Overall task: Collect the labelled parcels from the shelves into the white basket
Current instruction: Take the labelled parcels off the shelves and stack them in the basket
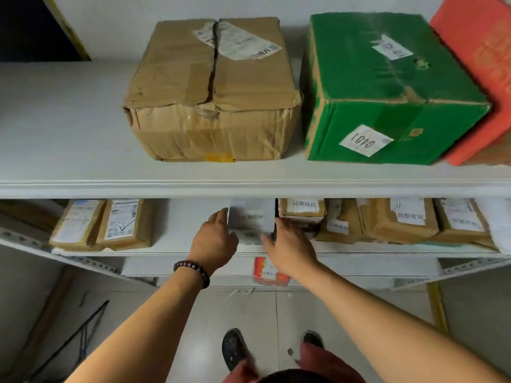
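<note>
On the upper shelf point(83, 172) two large boxes point(213, 89) sit side by side, while on the middle shelf point(179, 248) below, a small parcel point(251, 219) stands between both hands point(213, 241).

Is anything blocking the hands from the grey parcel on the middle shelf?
Nothing visible does. The left hand and right hand already flank the grey parcel, touching its sides. A brown parcel sits close on its right. The white basket is out of view.

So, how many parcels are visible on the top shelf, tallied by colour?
Brown box: 1
Green box: 1
Red box: 1, partly cut off at the frame's right edge
Total: 3
</note>
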